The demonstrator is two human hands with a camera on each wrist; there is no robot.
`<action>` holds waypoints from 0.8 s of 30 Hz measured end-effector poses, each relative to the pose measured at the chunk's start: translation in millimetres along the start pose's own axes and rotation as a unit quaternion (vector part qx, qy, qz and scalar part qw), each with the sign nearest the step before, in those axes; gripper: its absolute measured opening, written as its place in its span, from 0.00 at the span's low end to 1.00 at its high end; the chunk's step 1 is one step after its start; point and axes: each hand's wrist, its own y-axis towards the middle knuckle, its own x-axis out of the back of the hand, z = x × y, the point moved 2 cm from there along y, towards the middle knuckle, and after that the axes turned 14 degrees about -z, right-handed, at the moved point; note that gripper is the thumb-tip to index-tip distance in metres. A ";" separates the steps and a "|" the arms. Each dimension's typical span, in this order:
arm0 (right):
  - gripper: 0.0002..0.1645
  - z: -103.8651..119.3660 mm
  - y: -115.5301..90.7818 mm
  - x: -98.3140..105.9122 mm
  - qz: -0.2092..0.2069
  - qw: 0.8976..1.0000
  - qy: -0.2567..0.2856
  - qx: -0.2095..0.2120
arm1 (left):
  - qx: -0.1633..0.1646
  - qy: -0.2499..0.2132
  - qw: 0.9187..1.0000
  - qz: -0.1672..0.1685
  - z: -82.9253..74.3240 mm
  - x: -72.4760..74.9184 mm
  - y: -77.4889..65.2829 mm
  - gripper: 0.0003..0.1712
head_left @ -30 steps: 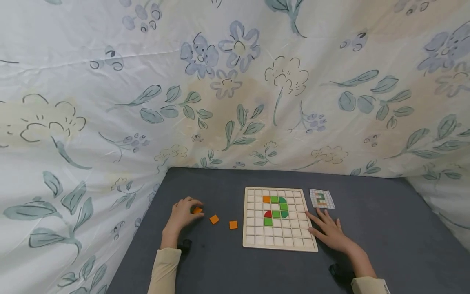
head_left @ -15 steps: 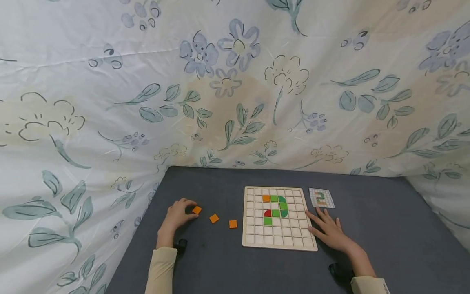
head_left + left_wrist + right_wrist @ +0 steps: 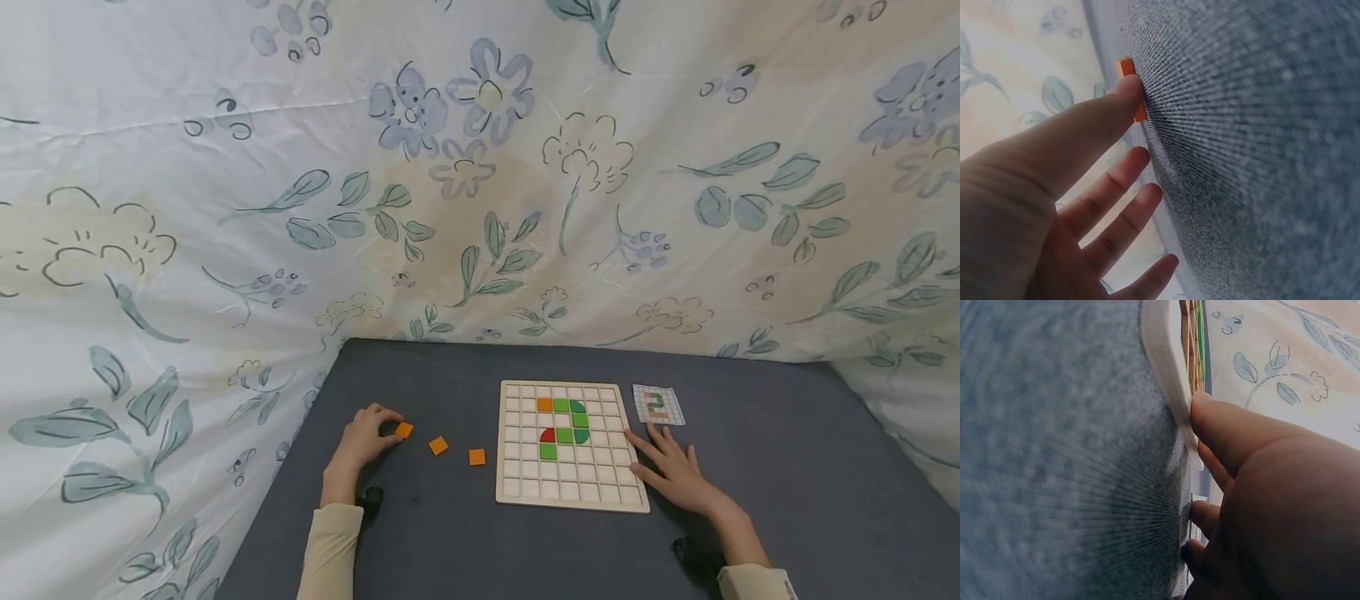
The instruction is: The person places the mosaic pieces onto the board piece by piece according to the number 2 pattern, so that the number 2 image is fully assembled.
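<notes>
At the left of the table in the head view, my left hand pinches an orange square tile lying on the cloth. In the left wrist view the thumb covers the middle of that orange tile; the index finger is hidden behind the thumb, and the other fingers are spread. My right hand rests with spread fingers at the right edge of a pale gridded board. The right wrist view shows the thumb touching the board's rim. Orange, green and red tiles form a curved figure on the board.
Two more orange tiles, one tilted and one straight, lie between the left hand and the board. A small pattern card lies beyond the right fingertips. Floral fabric hangs behind the dark table.
My left hand has shifted slightly left, so more of the orange tile shows between its fingertips. The tile has stayed about where it was. My right hand and the board have not moved.
</notes>
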 end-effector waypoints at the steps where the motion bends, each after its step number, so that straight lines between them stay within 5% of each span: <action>1: 0.35 0.1 -0.3 0.0 0.000 1.000 0.000 0.000 | -0.001 0.003 1.000 -0.001 -0.1 -0.1 0.3 0.16; 24: 0.35 4.7 0.0 2.8 0.004 1.000 -0.006 -0.004 | -0.022 0.067 0.997 -0.028 -8.7 1.8 1.2 0.14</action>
